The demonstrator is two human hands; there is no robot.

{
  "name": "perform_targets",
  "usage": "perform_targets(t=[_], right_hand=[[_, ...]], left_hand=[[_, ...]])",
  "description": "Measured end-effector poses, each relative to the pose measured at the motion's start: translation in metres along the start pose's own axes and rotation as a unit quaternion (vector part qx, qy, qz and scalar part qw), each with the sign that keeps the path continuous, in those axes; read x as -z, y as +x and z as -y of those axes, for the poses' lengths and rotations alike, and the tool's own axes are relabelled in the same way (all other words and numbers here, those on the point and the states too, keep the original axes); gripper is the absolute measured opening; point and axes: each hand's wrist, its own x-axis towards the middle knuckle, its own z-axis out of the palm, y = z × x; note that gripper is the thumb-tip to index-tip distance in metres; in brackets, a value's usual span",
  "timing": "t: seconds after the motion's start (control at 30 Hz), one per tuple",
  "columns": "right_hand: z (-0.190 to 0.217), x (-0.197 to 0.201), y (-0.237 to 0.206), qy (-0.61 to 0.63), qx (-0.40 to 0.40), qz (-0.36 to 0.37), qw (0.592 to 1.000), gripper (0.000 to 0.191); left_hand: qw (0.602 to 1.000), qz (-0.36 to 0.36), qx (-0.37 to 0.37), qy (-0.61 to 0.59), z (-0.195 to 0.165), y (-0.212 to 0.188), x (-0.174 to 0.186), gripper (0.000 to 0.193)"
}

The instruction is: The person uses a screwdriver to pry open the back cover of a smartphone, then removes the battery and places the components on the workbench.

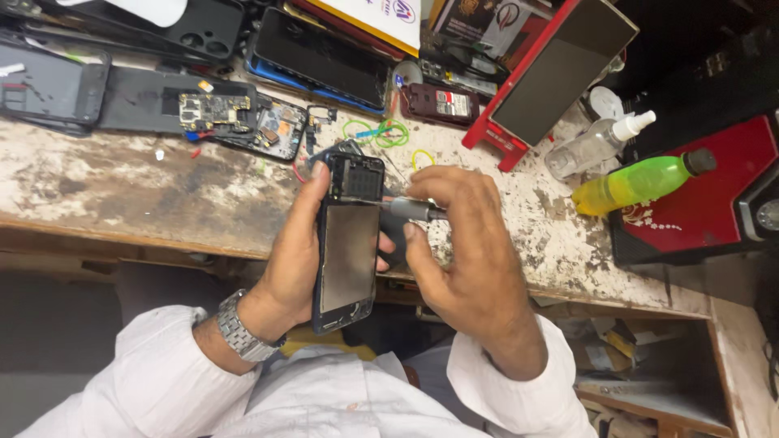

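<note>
left hand [294, 251] wraps around an opened smartphone [349, 243] with its back removed, held upright over the bench edge | right hand [462, 243] pinches a grey screwdriver [410, 211], tip against the phone's upper part | worn workbench [122, 186] | beyond: circuit board [213, 109], green bottle [641, 182], spray bottle [596, 144]

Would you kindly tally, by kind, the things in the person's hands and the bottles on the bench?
Opened phones, back cover off, held in the left hand: 1, the opened phone
Screwdrivers, in the right hand: 1, the screwdriver
Bottles: 2, the clear spray bottle and the yellow-green bottle
Total: 4
</note>
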Motion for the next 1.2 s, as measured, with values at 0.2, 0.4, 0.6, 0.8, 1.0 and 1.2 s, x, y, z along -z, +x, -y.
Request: perform_targets(t=[0.2,0.4,0.6,0.8,1.0,1.2], right_hand=[[0.001,-0.005,-0.004,0.047,-0.078,-0.004,0.996,0.016],[-0.012,0.0,-0.017,0.03,-0.027,-0.04,0.998,0.015],[-0.023,-0.014,-0.022,0.0,-0.046,-0.009,0.999,0.017],[-0.013,-0.01,-0.027,-0.023,-0.019,-0.007,1.0,0.017],[-0.004,0.006,-0.026,-0.002,-0.058,-0.081,0.995,0.017],[-0.008,0.0,-0.016,-0.009,0.009,-0.074,0.997,0.018]], left_hand=[[1.0,-0.013,-0.001,-0.006,0.002,0.0,0.001,0.069],[0.999,-0.016,0.019,-0.027,-0.005,-0.008,0.002,0.077],[0.997,-0.011,0.035,-0.062,0.001,-0.017,0.0,0.073],[0.997,0.033,0.038,-0.058,0.008,-0.008,0.001,0.078],[0.997,0.056,0.015,-0.054,0.005,-0.003,0.002,0.076],[0.99,0.127,0.002,-0.062,0.005,-0.007,0.003,0.069]])
